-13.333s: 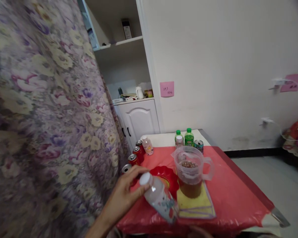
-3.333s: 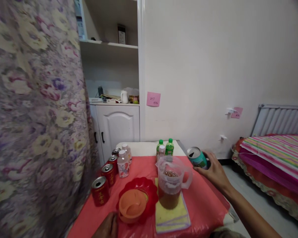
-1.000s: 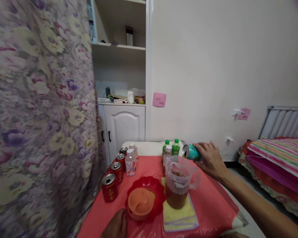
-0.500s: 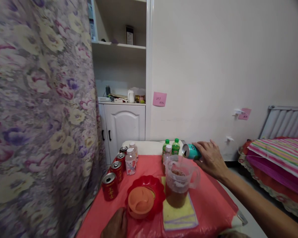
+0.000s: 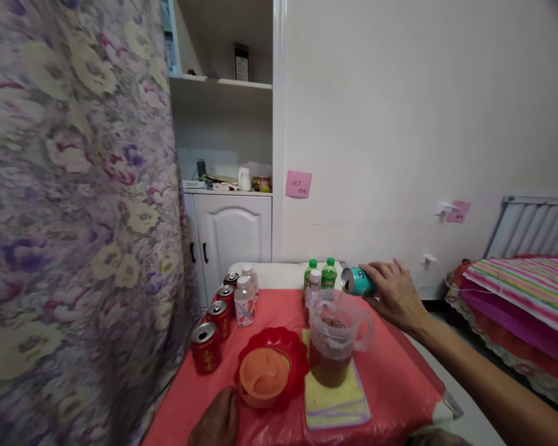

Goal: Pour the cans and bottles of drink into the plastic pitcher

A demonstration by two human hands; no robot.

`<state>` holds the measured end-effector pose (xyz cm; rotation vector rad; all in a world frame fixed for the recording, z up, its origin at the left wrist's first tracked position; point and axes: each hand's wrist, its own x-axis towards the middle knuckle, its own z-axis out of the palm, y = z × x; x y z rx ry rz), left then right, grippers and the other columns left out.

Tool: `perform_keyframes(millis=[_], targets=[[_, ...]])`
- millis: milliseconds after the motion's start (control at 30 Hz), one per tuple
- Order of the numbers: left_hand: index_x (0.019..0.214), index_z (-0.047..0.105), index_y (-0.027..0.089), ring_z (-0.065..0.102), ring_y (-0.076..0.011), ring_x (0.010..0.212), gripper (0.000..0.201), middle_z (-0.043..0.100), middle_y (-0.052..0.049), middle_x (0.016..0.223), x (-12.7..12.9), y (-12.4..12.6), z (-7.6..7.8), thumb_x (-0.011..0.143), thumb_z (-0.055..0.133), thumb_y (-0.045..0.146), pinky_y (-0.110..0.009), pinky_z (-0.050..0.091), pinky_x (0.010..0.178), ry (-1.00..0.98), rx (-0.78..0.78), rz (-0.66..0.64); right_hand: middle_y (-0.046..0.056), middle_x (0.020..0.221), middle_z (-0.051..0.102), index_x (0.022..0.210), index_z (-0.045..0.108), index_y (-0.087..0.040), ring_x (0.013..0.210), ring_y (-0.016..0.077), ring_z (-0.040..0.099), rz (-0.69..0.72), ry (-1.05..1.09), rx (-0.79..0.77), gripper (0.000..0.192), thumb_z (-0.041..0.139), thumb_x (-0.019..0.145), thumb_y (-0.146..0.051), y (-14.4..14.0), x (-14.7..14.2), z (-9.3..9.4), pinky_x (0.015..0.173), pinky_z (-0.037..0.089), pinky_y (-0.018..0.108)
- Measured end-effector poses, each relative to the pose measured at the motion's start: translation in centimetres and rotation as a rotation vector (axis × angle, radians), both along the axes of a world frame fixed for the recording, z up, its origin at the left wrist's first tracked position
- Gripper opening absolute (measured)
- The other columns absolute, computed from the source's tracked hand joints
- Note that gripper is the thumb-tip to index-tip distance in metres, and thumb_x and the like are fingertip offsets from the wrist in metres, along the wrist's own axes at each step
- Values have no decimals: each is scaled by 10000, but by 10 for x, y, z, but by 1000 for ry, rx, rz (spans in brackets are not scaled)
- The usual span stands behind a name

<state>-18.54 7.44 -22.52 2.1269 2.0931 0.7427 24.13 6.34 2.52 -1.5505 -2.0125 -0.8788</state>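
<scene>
One right hand (image 5: 393,296) grips a teal metal can (image 5: 356,281), tipped above the clear plastic pitcher (image 5: 338,337); a poor aim could spill. The left hand (image 5: 218,422) rests curled beside the orange lid (image 5: 263,383).

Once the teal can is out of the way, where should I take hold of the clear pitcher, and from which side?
Probably by the loop handle of the clear pitcher: it juts toward the right, on the side of the right hand, which holds the tilted teal can over the open rim. Come in from the right, level. The walls look wide and smooth, and the pitcher stands upright on the yellow cloth, part full of brown liquid.
</scene>
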Motion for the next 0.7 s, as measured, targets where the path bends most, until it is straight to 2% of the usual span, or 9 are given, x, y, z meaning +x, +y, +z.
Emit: perform_keyframes(millis=[200,367,600,700], targets=[[1050,693,263,729,-212,1060,353,785,-27,1148,-2,1,-4,925,375,351,-312,558,920,-26,84,14,135,1239,647,1349,514,-188,1112,311,585,1,-4,7,540,641,831,-268,-1,0,1,1118,260,578],[1029,702,274,732,-218,1051,313,791,-20,1128,-2,1,-4,913,419,342,-310,568,896,-45,99,23,134,1242,649,1350,513,-190,1118,314,582,-4,-11,11,541,651,833,-273,-1,1,1,1116,268,585],[1138,666,176,707,-229,1111,441,749,-104,1223,-1,1,-2,948,304,344,-362,542,963,-15,1,-9,129,1257,646,1370,491,-197,1140,319,576,-3,-14,-1,546,651,852,-264,0,1,2,1121,256,592],[1164,652,170,700,-216,1125,461,741,-101,1238,0,0,0,951,284,348,-348,527,982,-2,-17,-12,128,1258,648,1370,491,-196,1136,320,577,-3,-15,1,544,650,853,-254,0,0,3,1119,257,594]])
